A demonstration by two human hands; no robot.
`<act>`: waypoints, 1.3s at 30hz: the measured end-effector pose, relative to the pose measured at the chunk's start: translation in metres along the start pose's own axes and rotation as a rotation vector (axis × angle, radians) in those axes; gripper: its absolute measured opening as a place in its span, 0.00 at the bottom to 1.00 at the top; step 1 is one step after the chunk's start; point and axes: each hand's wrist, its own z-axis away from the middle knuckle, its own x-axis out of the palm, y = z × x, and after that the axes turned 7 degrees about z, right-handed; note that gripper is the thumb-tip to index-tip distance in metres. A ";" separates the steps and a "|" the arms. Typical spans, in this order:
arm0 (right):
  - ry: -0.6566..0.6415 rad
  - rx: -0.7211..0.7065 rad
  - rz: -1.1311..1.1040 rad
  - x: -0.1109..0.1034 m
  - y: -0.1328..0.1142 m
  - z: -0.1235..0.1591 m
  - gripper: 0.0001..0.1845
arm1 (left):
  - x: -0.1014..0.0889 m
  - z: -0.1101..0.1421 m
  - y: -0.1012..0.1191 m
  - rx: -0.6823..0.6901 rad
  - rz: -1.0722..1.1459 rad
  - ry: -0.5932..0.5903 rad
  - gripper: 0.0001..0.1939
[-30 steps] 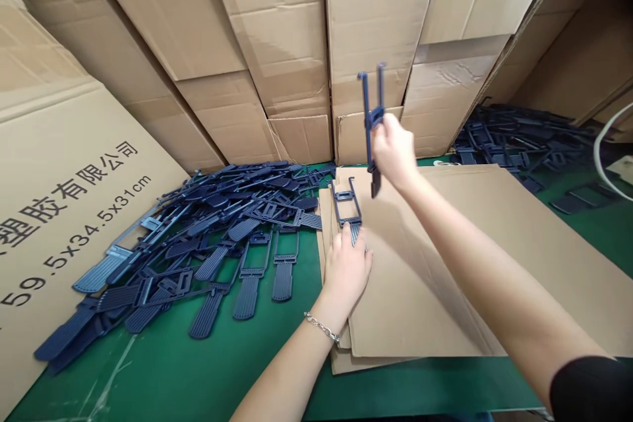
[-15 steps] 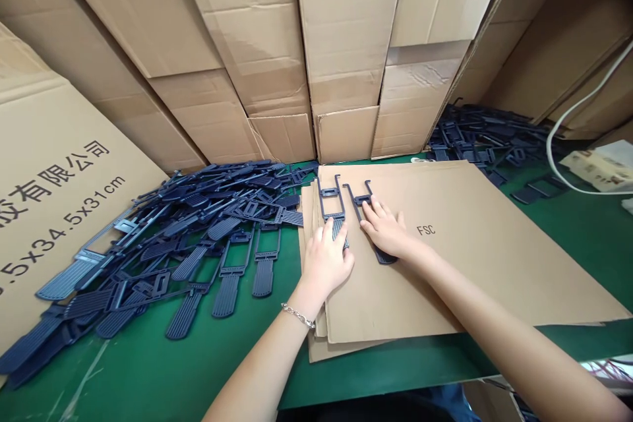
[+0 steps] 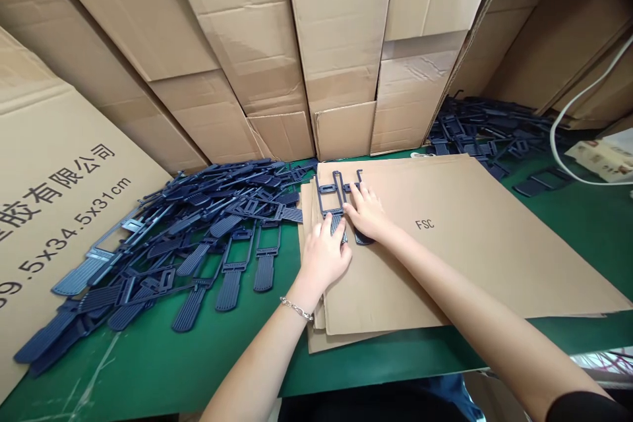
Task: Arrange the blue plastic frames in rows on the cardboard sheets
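Two dark blue plastic frames, each with hooked arms and a ribbed paddle end, lie side by side on the stacked cardboard sheets (image 3: 445, 264). My left hand (image 3: 324, 250) is closed over the paddle end of the left frame (image 3: 327, 190), holding it against the cardboard. My right hand (image 3: 368, 214) grips the right frame (image 3: 364, 239) across its middle, thumb by its left rail and fingers over the other. The inner arms of the two frames touch or overlap near the top; which, I cannot tell. My palms and fingers hide parts of both.
A heap of similar blue frames (image 3: 198, 224) spreads over the green table (image 3: 163, 369) at left. Another heap (image 3: 475, 128) lies at the back right. Cardboard boxes (image 3: 341, 33) wall off the back, and a printed carton (image 3: 59, 165) leans at left. A white cable (image 3: 556, 138) hangs at right.
My right hand has slid the right frame leftward and slightly away from me, up against the left frame. My left hand has stayed on its frame. The view has shifted slightly.
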 end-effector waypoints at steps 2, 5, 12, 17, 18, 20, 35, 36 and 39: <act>0.021 0.002 -0.051 -0.011 0.006 0.010 0.36 | -0.008 0.001 -0.004 -0.014 0.003 -0.002 0.29; 0.052 -0.013 -0.052 -0.029 0.021 0.039 0.38 | -0.024 0.002 -0.027 -0.078 -0.083 0.078 0.32; -0.015 0.026 -0.170 -0.032 0.053 0.100 0.36 | -0.036 -0.010 -0.107 0.003 -0.361 0.087 0.26; -0.060 0.010 -0.335 -0.026 0.052 0.110 0.36 | -0.042 -0.021 -0.113 0.091 -0.395 0.067 0.23; -0.067 0.023 -0.377 -0.027 0.052 0.112 0.36 | -0.045 -0.022 -0.114 0.101 -0.403 0.071 0.24; -0.073 0.057 -0.470 -0.029 0.054 0.115 0.34 | -0.052 -0.024 -0.117 0.109 -0.415 0.091 0.24; 0.366 -0.309 -0.203 -0.045 0.032 0.148 0.35 | -0.060 -0.028 0.034 0.866 -0.177 0.417 0.14; 0.387 -0.267 -0.198 -0.044 0.033 0.149 0.35 | -0.052 -0.033 0.052 0.924 -0.154 0.461 0.15; 0.460 -0.105 -0.225 -0.044 0.050 0.145 0.33 | -0.030 -0.044 0.090 0.940 -0.101 0.473 0.15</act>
